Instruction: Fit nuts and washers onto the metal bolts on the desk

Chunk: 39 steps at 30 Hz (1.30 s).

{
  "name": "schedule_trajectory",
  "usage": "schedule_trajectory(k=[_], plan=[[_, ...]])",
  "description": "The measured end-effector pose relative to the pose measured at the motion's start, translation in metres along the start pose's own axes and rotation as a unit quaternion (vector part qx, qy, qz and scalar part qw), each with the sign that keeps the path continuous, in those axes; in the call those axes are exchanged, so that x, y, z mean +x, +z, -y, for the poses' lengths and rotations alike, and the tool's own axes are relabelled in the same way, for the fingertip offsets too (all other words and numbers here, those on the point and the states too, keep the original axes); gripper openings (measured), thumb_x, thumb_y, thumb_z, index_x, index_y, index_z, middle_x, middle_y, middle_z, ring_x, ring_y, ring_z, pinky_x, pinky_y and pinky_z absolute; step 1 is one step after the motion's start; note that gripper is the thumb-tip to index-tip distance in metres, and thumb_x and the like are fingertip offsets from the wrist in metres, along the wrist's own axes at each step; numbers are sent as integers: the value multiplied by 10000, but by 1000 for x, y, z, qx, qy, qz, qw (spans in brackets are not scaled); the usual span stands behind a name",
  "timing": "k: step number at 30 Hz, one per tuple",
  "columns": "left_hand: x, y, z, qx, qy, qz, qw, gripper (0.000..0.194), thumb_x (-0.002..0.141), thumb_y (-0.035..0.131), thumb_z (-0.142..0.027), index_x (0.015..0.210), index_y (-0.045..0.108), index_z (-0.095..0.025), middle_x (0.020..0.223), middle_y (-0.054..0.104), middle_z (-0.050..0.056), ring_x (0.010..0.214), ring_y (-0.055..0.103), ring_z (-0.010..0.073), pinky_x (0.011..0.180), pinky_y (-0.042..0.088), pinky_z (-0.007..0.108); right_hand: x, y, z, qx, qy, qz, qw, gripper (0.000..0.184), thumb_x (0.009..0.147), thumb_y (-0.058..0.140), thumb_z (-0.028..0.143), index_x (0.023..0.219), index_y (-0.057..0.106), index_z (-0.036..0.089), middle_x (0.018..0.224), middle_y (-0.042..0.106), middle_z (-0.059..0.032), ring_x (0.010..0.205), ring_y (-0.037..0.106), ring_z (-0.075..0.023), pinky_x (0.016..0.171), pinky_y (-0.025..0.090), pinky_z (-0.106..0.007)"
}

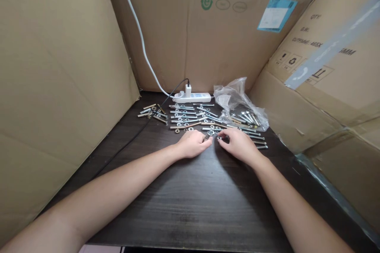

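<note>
Near the middle of the dark table, my left hand (192,144) is closed around a short metal bolt (209,134), its end sticking up between thumb and forefinger. Just to its right, my right hand (240,145) pinches a small shiny metal piece (219,138) between thumb and fingertips; it is too small to tell whether it is a nut or a washer. The hands are apart by a small gap. Beyond them lie rows of long bolts (184,121) with loose nuts and washers (177,131) among them. My right hand partly hides some bolts.
A white power strip (196,97) with a charger (188,91) and a black cable (126,144) stands at the back. A clear plastic bag (234,97) holds more bolts at right. Several sleeves and bolts (145,111) lie at left. Cardboard walls (166,27) enclose the table.
</note>
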State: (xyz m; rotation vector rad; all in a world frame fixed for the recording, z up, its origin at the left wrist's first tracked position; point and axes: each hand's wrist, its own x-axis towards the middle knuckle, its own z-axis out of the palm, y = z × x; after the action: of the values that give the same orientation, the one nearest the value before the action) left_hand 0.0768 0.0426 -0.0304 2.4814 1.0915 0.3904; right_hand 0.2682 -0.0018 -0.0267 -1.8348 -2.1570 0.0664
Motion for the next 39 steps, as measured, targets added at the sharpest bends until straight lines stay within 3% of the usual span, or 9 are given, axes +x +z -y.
schedule_trajectory(k=[3,5,9,13,20,35,39], plan=[[0,0,0,4,2,1,1000,565,898,351,-463,458,511,-147,416,340,-20,413,250,93,479,180,271,1,0,1,21,-16,-23,999,139,762,598,246,869,676,204,851,678,-39,818,609,-215,710,461,-330],[0,0,1,10,6,1,1000,569,903,345,-464,474,536,-144,417,373,-13,410,280,97,482,186,272,0,-4,6,62,-45,-71,995,156,760,591,220,897,662,201,860,667,-43,835,601,-214,732,468,-334],[-1,-1,0,29,22,14,999,555,916,332,-445,543,608,-141,468,492,13,433,387,114,493,207,270,-4,-13,23,168,-97,-181,964,193,785,563,189,962,638,210,880,650,-48,798,582,-195,688,472,-316],[-1,-1,0,51,33,36,997,549,919,324,-446,599,657,-149,552,594,46,483,476,139,521,237,267,-10,-15,38,228,-107,-222,942,188,796,562,179,967,632,212,891,631,-45,698,543,-164,637,466,-307],[-1,0,0,59,45,35,997,579,922,305,-469,565,634,-152,533,592,54,479,499,151,523,243,273,-12,-12,42,251,-122,-201,939,183,816,562,188,977,647,211,860,608,-40,622,490,-138,581,447,-292],[-1,2,1,96,56,42,993,518,909,341,-423,607,662,-152,589,631,68,524,542,166,533,272,273,-10,-7,36,272,-78,-155,946,126,822,608,312,828,581,189,739,581,-11,606,479,-130,563,413,-266],[-1,0,0,80,52,39,995,545,920,312,-436,609,657,-150,586,627,60,497,517,149,516,255,272,-11,-9,36,274,-89,-141,947,122,851,563,282,923,597,189,797,594,-24,640,500,-138,590,425,-273]])
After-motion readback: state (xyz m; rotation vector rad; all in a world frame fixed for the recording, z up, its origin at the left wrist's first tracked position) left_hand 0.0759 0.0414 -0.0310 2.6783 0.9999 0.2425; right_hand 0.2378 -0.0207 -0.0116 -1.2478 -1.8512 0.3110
